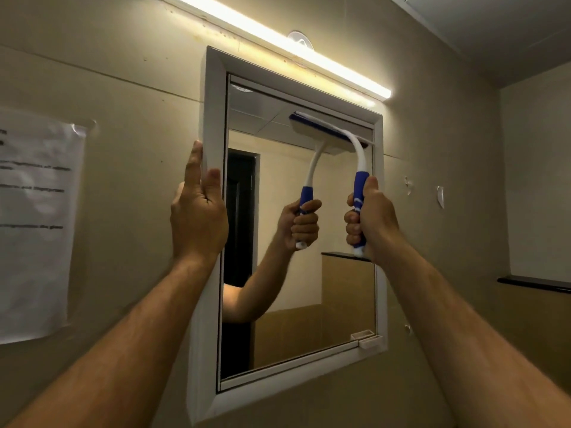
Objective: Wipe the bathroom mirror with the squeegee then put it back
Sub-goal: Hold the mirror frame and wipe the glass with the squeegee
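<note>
The white-framed bathroom mirror hangs on the beige wall in front of me. My right hand grips the blue handle of the squeegee, whose white neck curves up to a blue and white blade pressed on the glass near the mirror's top right. Its reflection and that of my arm show in the glass. My left hand rests on the mirror's left frame edge, thumb on the front face, fingers along the outer side.
A lit tube lamp runs above the mirror. A printed paper sheet is taped to the wall at left. A dark ledge juts out at right. A small white clip sits on the frame's lower right corner.
</note>
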`<state>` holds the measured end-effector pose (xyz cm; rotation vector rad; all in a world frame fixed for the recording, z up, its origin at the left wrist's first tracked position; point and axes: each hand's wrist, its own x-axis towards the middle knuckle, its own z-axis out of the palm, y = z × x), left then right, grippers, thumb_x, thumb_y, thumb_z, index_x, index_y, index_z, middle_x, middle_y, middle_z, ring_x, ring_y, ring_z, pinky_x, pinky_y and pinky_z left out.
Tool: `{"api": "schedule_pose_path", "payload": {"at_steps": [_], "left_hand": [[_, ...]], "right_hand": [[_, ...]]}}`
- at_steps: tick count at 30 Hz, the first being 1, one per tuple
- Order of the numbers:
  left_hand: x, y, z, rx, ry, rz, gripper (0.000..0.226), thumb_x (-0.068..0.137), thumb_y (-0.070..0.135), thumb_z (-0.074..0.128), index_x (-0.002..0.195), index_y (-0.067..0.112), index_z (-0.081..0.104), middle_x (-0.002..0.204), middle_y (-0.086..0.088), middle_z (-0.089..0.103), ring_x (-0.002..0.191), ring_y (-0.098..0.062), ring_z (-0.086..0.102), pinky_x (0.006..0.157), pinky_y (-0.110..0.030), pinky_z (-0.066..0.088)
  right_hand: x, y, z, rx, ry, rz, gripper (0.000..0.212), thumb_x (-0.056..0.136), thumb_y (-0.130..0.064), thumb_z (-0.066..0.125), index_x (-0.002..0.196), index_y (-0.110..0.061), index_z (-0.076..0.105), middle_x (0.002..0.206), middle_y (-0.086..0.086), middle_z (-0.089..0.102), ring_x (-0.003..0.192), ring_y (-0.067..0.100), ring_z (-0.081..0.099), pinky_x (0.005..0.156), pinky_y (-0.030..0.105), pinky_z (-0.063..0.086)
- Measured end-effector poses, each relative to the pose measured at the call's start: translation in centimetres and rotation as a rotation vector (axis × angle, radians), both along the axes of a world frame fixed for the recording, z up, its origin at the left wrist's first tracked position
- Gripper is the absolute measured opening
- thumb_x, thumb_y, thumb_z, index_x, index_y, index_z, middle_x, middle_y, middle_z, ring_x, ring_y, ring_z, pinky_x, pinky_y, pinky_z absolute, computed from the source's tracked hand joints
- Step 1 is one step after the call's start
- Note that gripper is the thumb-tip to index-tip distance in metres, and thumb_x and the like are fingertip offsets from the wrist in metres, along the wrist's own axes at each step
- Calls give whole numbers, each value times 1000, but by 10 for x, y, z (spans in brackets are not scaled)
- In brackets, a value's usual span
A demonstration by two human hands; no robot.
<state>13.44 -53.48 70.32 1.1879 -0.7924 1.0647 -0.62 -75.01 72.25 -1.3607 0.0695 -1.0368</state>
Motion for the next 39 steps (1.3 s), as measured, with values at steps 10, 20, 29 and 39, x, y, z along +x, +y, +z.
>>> {"api": "schedule_pose_path", "payload": {"at_steps": [10, 20, 29, 39], "left_hand": [[4, -21, 2, 73, -18, 135, 49, 99, 49, 26, 146, 47, 13, 84, -18, 53, 55, -5, 41, 47, -18, 33], [3, -21, 4, 69, 15, 157, 51, 95, 57, 22, 145, 50, 10, 90, -15, 58, 60, -10, 46, 53, -24, 41], [0, -21, 4, 70, 20, 177, 51, 98, 51, 26, 147, 45, 12, 121, -10, 55, 68, -19, 56, 57, -35, 55], [-1, -21, 3, 65, 21, 181, 51, 96, 55, 24, 146, 48, 11, 113, -13, 57, 60, -18, 51, 51, -34, 51]], "right_hand": [[5, 39, 2, -90, -119, 34, 47, 101, -53, 28, 87, -15, 51, 53, -3, 41, 38, 9, 33, 36, 22, 31], [38, 73, 2, -158, -74, -91, 48, 100, -55, 26, 96, -15, 53, 68, 2, 48, 49, 11, 43, 46, 25, 37], [33, 89, 6, -186, -81, -78, 45, 102, -50, 25, 81, -19, 51, 43, -10, 50, 34, 3, 46, 48, 22, 37], [29, 88, 18, -174, -93, -73, 46, 100, -54, 28, 92, -16, 53, 67, 2, 50, 52, 11, 45, 51, 27, 37]]}}
